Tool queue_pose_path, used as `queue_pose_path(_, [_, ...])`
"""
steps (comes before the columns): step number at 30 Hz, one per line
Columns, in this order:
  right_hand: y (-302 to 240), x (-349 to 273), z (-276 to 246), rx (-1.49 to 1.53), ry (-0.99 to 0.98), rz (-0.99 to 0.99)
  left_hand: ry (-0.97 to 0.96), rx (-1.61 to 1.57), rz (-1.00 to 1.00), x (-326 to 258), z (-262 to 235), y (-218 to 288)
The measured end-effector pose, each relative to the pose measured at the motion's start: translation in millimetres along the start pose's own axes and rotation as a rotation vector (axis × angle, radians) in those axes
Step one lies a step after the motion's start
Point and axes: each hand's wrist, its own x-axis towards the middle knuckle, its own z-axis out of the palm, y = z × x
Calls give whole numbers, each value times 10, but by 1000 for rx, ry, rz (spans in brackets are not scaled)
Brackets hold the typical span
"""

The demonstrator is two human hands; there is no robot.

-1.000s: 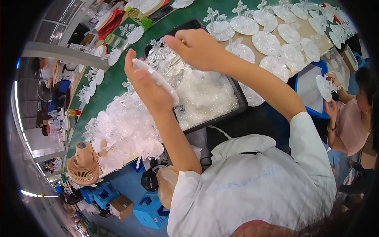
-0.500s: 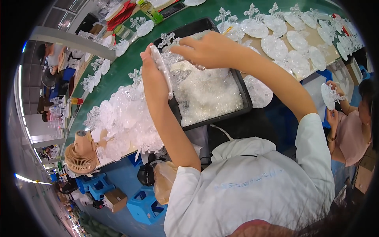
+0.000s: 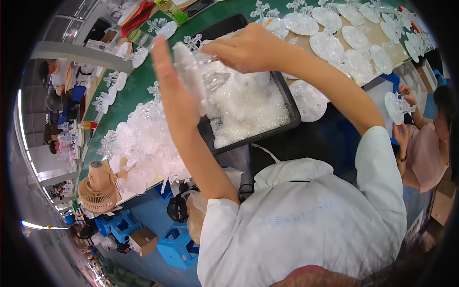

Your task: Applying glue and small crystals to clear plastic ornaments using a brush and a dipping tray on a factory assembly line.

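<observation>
My right hand point(image 3: 246, 49) pinches the clear part of a plastic ornament with a white oval base point(image 3: 191, 71), tilted on edge over a black tray point(image 3: 292, 103). My left hand point(image 3: 168, 79), smeared by motion, is stretched out flat beside the back of that base; a narrow gap shows between them near the top. Whitish, glittering granules point(image 3: 253, 107) fill much of the tray. Part of the ornament's clear figure is hidden behind my right fingers.
A heap of clear ornaments point(image 3: 143, 138) lies left of the tray. Rows of finished-looking oval-based ornaments point(image 3: 327, 45) cover a board at the far right. A small fan point(image 3: 98, 189) stands at the table's left edge. A co-worker point(image 3: 423, 153) holds a similar ornament at right.
My left hand has swung left, away from the base it was against. The ornament has turned slightly and shifted left, with my right hand on it.
</observation>
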Motion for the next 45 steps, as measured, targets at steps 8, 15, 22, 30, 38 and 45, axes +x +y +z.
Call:
queue_pose_path(8, [59,-135,-73,-40,-17,-53,108,-65,81,51,74,68])
queue_pose_path(15, [210,-277,-53,62,-15,4,215,-259,-4,-91,112,216])
queue_pose_path(22, [148,-12,49,5,-90,11,91,-41,99,195,284,74])
queue_pose_path(30, [166,-180,23,51,20,-44,233,-189,-56,-252,229,-17])
queue_pose_path(38, [265,-349,-95,-33,-102,133,-425,409,-456,-873,294,-233])
queue_pose_path(45, [219,-380,-235,-30,29,175,-859,689,-419,-892,583,-397])
